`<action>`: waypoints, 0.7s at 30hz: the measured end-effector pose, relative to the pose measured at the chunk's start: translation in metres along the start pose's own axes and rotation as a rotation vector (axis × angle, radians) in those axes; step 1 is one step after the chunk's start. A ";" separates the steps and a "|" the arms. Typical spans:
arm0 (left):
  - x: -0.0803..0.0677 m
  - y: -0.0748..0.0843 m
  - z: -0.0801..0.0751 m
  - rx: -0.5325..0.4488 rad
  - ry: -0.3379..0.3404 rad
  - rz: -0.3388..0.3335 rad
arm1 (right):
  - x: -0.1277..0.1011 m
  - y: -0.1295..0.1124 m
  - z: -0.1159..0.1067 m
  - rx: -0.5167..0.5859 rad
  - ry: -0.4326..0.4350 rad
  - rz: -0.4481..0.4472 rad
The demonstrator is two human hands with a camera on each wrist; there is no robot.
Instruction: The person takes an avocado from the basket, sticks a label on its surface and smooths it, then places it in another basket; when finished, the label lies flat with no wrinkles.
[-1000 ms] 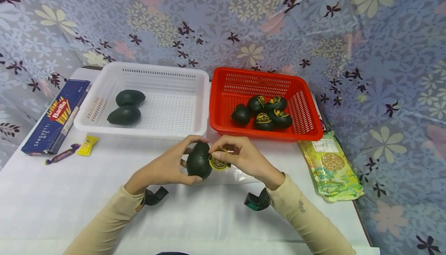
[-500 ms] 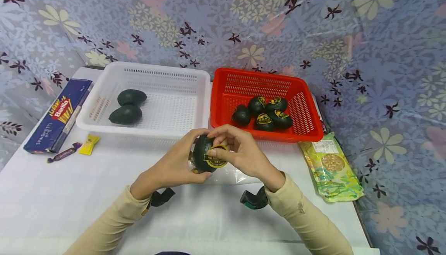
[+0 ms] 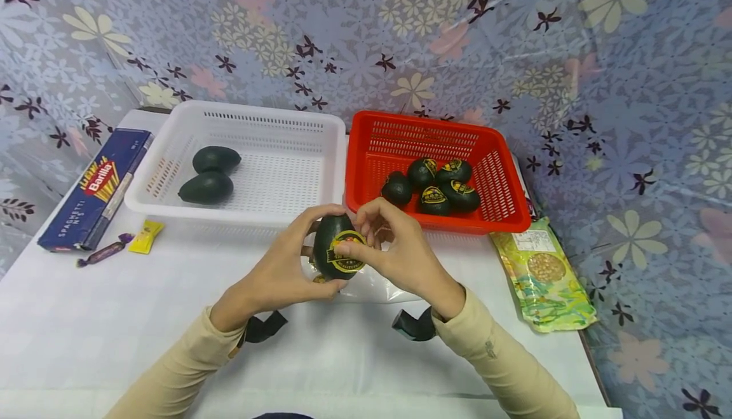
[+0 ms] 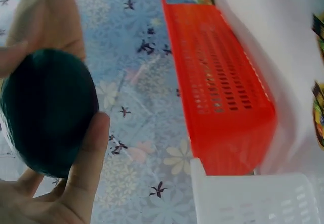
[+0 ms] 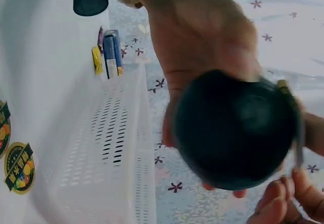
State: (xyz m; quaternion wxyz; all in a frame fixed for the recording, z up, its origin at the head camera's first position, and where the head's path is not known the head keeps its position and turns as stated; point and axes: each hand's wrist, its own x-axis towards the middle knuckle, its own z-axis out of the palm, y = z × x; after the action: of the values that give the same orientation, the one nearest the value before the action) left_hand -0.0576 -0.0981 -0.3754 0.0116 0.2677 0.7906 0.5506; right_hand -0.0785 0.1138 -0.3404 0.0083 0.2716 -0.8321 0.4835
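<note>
looks like someone's home setup to me | floral cloth backdrop (image 3: 515, 37) | white-covered table (image 3: 86, 317) | Barilla spaghetti box (image 3: 94, 187) | candies (image 3: 122, 244)

Your hands cover both sides of the avocado (image 3: 337, 250); its sticker (image 3: 345, 252) print is too small to read, and your right fingertips overlap its edge.

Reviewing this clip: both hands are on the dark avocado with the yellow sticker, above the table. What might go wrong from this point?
1. The left hand holds the avocado off the table with fingertips only; working at the sticker might roll the smooth fruit out of that grip.
2. The right hand pinches only the sticker's edge, so it may tear or crease.
3. The hands work close to the red basket, so a slip may knock its rim.
</note>
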 end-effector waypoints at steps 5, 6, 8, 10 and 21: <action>0.003 -0.001 -0.002 -0.162 -0.004 0.013 | 0.003 0.008 0.002 0.128 0.010 0.031; 0.003 -0.001 -0.003 -0.196 0.000 0.019 | 0.004 0.010 0.002 0.167 0.001 0.034; 0.005 0.000 -0.004 -0.258 0.008 0.046 | 0.005 0.014 0.003 0.256 -0.026 0.035; 0.007 0.000 -0.006 -0.303 0.012 0.077 | 0.006 0.018 0.002 0.348 -0.056 0.032; 0.010 0.004 -0.014 -0.555 -0.076 0.125 | 0.007 0.031 0.002 0.641 -0.163 -0.105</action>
State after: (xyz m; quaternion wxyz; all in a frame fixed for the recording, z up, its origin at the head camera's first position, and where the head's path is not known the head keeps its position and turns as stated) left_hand -0.0689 -0.1047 -0.3638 0.0800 0.3229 0.5908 0.7350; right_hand -0.0978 0.1212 -0.3640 -0.1193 0.3407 -0.6203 0.6963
